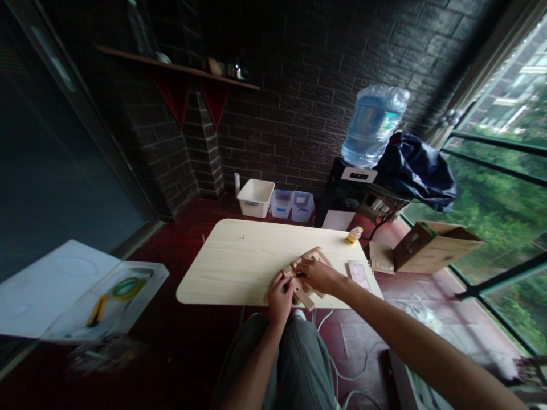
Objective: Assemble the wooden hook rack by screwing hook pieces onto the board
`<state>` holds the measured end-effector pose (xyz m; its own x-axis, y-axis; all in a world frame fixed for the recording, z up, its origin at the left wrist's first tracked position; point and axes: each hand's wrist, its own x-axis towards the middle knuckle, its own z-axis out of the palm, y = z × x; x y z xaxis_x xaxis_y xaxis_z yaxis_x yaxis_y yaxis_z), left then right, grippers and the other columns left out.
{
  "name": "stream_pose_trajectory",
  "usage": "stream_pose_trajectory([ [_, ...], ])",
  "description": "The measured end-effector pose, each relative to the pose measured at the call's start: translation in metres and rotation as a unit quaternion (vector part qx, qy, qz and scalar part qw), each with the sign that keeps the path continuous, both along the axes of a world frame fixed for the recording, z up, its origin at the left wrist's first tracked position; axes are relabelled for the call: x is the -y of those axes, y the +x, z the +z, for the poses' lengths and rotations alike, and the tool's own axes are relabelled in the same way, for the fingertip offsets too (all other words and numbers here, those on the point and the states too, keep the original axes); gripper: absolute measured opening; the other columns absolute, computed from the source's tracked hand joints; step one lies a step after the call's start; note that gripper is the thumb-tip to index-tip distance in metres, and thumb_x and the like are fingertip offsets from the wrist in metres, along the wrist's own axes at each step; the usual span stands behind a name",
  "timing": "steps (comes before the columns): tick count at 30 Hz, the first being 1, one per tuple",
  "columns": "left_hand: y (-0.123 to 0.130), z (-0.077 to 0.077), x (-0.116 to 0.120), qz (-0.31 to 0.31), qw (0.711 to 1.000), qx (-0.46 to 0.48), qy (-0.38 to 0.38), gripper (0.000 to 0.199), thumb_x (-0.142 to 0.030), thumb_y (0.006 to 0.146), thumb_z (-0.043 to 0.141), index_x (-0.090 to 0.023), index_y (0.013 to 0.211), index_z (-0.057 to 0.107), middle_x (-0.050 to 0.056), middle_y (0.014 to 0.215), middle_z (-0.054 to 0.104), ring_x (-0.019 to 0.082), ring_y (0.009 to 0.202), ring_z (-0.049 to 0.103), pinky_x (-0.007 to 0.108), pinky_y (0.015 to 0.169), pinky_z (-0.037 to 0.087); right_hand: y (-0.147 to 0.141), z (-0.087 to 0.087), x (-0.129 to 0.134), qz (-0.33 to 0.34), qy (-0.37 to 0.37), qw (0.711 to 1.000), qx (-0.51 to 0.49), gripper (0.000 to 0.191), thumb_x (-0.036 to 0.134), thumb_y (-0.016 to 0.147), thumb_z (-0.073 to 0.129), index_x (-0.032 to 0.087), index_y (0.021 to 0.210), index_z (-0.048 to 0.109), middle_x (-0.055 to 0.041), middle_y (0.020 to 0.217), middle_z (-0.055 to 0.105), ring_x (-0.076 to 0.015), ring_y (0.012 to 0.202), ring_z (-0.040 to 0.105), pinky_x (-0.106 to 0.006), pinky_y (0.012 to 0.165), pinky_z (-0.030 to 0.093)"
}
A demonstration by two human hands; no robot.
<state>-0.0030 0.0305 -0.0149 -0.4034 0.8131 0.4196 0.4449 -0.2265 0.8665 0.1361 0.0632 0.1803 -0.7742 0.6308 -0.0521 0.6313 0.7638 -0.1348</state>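
Observation:
Near the front edge of a pale wooden table (239, 256) lies a cluster of light-brown wooden pieces (305, 299), short bars among them, some joined or stacked; I cannot tell which. My left hand (281, 295) is closed around the near left side of these pieces, thumb and fingers bent. Reaching in from the right, my right hand (319, 275) lies over the middle of the pieces with its fingers bent together. Whatever is between those fingertips is too small and dark to make out. Part of the wooden pieces is hidden under both hands.
A small yellow-capped bottle (354, 236) and a pinkish sheet (359, 275) are on the table's right side. A tiny thin item (243, 236) lies at the back left. An open white case (141, 302) with tools stands left; a cardboard box (427, 247) stands right.

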Motion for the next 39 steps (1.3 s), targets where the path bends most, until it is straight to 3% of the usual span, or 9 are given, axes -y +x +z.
stream_pose_trajectory([
  [8,0.001,0.000,0.000,-0.005,1.000,-0.002,0.028,0.022,-0.039,0.093,0.064,-0.026,0.101,0.081,0.010,0.122,0.077,0.027,0.114,0.073,0.042,0.102,0.060,-0.013,0.010,-0.003,-0.017,-0.013,0.999,0.032,0.019,0.009,0.091,0.064,0.017,0.107,0.073,-0.0119,0.108,0.074,-0.0216,0.104,0.070,-0.031,0.094,0.050],
  [16,0.005,-0.001,-0.001,0.003,1.000,-0.016,0.025,0.030,-0.043,0.095,0.062,-0.021,0.101,0.081,0.014,0.121,0.076,0.029,0.114,0.073,0.045,0.099,0.060,-0.021,0.024,-0.012,-0.030,0.009,0.991,0.133,0.018,0.018,0.097,0.060,0.016,0.111,0.070,-0.0126,0.106,0.078,-0.0237,0.100,0.075,-0.030,0.086,0.055],
  [24,0.003,-0.002,-0.002,-0.017,0.999,-0.028,0.037,0.029,-0.042,0.095,0.063,-0.022,0.106,0.081,0.013,0.121,0.077,0.028,0.115,0.073,0.044,0.099,0.061,-0.015,0.038,-0.010,-0.068,0.025,0.985,0.155,0.023,0.026,0.100,0.057,0.017,0.116,0.070,-0.0142,0.106,0.079,-0.0259,0.099,0.076,-0.033,0.082,0.057],
  [31,0.007,-0.005,-0.003,-0.010,0.999,-0.037,0.030,0.030,-0.043,0.095,0.064,-0.020,0.102,0.081,0.015,0.122,0.076,0.029,0.113,0.073,0.046,0.100,0.061,-0.022,0.029,-0.012,-0.063,0.022,0.987,0.146,0.028,0.035,0.100,0.061,0.012,0.112,0.072,-0.0188,0.101,0.078,-0.0291,0.096,0.077,-0.034,0.078,0.059],
  [39,0.007,-0.007,-0.005,-0.016,0.998,-0.051,0.034,0.031,-0.044,0.096,0.062,-0.021,0.100,0.082,0.015,0.122,0.076,0.029,0.113,0.074,0.044,0.099,0.062,-0.024,0.022,-0.012,-0.124,-0.005,0.986,0.114,0.040,0.044,0.101,0.059,0.009,0.113,0.070,-0.0215,0.101,0.077,-0.0304,0.096,0.077,-0.037,0.077,0.061],
])
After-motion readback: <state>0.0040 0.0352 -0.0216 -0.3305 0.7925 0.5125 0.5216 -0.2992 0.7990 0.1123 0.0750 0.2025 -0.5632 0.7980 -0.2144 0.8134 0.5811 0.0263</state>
